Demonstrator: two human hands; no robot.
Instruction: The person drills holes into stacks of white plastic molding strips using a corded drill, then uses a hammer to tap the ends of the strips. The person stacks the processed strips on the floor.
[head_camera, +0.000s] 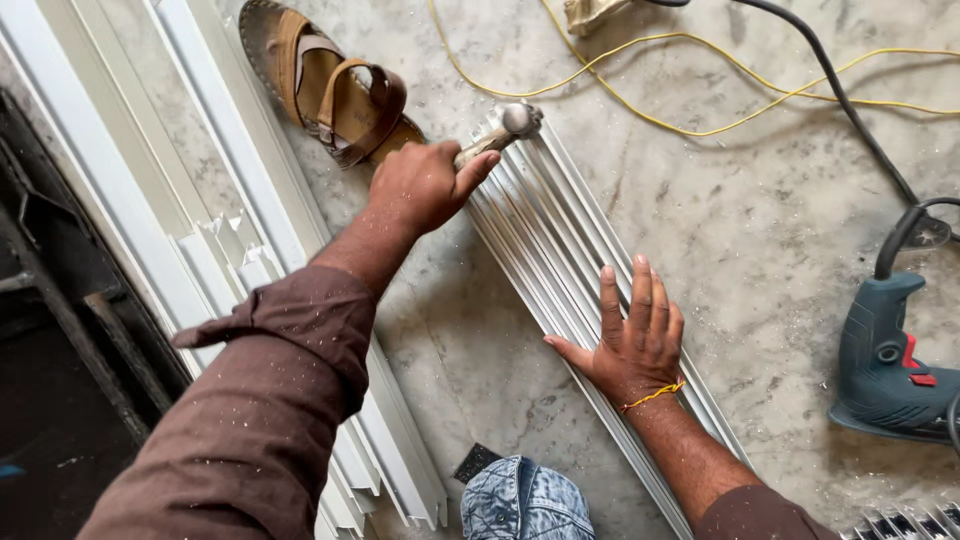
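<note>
My left hand (425, 185) is shut around the wooden handle of a hammer (518, 121). Its metal head rests against the far end of a bundle of long white ribbed metal strips (545, 235) lying slantwise on the marble floor. My right hand (635, 340) lies flat, fingers spread, pressing on the strips nearer to me. A yellow thread circles that wrist. Both arms wear brown sleeves dusted with white specks.
A brown sandal (330, 80) lies just beyond the hammer. A yellow wire (640, 110) and a black cable (850, 110) cross the floor at the top right. A teal power drill (885, 365) lies at right. More white strips (200, 230) lie at left beside a dark opening (50, 350). A denim-clad knee (525, 500) shows at the bottom.
</note>
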